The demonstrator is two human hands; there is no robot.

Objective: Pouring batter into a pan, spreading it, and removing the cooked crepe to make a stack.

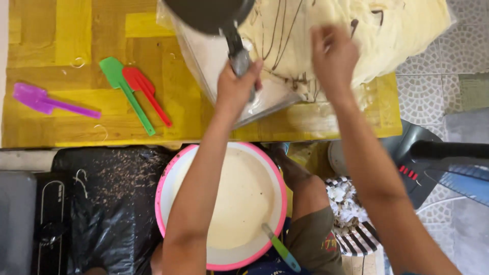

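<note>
Your left hand [235, 87] is closed round the grey handle of a dark pan [209, 14], which hangs inverted over the far side of the worktop [61, 122]. Your right hand [333, 56] is loosely open, fingers resting on the pale crepe pile [387, 30] streaked with brown lines; it grips nothing that shows. The pile lies on clear plastic sheet [214, 71] at the far right of the worktop.

Risks, as judged:
- Pan looks tilted on a one-hand grip; a slip would drop it on the pile.
- Right fingers sit close to the pan; if it is hot, a burn is possible.
- Plastic sheet overhangs towards the near edge; a tug could slide the pile off.
- Batter bowl [168, 178], pink-rimmed, sits below the near edge under your forearm; an elbow knock could spill it.

Surface: yellow wooden worktop, worn. Green spatula [125, 91] and red spatula [145, 91] just beside each other mid-left; purple spatula [46, 102] near the left edge.

Room: patterned grey floor tiles [428, 86] at right, black bag [112, 203] below left.
</note>
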